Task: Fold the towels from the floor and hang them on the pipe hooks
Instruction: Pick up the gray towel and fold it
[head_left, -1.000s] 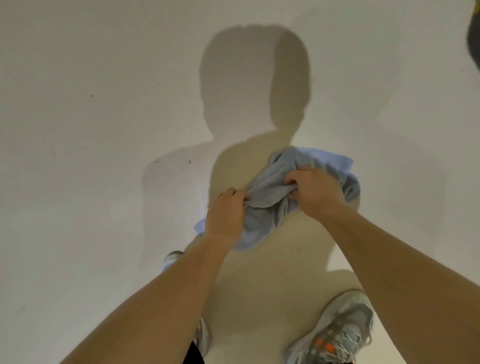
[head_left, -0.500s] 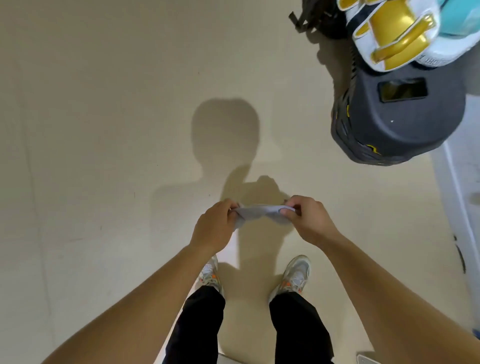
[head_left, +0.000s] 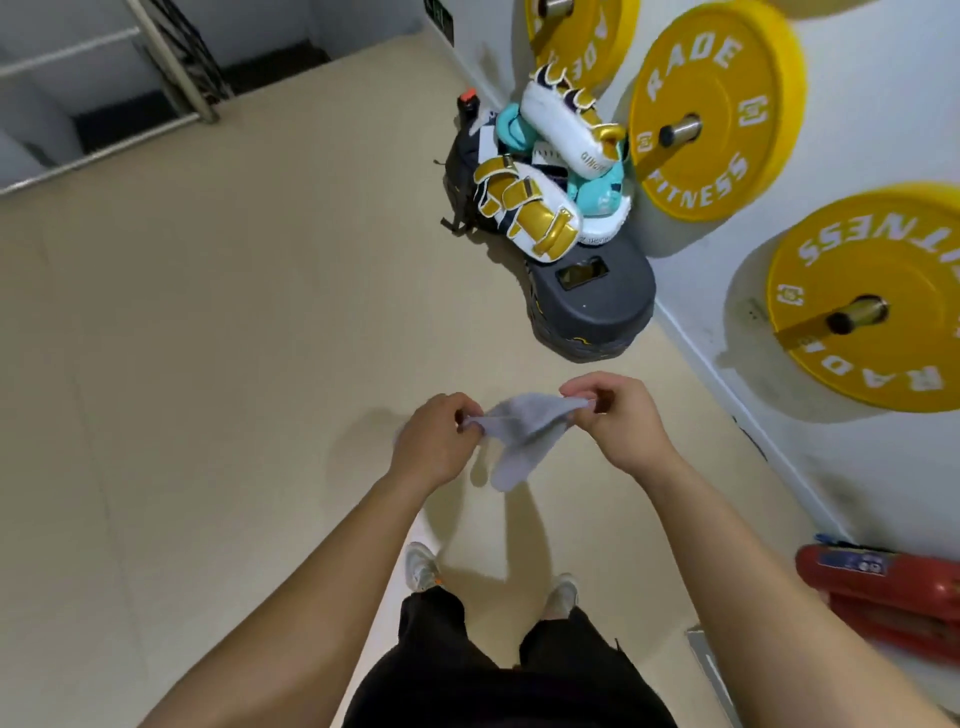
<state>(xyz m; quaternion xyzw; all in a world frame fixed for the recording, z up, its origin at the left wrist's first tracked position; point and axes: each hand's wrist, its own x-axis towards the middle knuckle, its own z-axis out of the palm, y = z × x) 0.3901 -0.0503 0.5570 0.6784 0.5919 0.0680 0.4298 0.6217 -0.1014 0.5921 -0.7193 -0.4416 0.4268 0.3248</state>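
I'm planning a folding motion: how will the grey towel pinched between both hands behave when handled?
Probably floppy: the towel sags and drapes below where the left hand and right hand pinch its top edge. Likely light, since fingertip pinches alone carry it. Its soft cloth seems unlikely to slip from a pinch.

Wearing black trousers (head_left: 436, 639), plain and loose-cut, hanging below both hands and ending at the ankles. Wearing a pale grey-white left trainer (head_left: 420, 565), straight below the left hand (head_left: 434, 449), showing a small orange fleck by the trouser hem. Wearing a matching right trainer (head_left: 563, 595), below the right hand (head_left: 618, 423), half hiding under the hem. Baring the left forearm (head_left: 322, 587) and right forearm (head_left: 753, 561) from the hands back to the edge of view.
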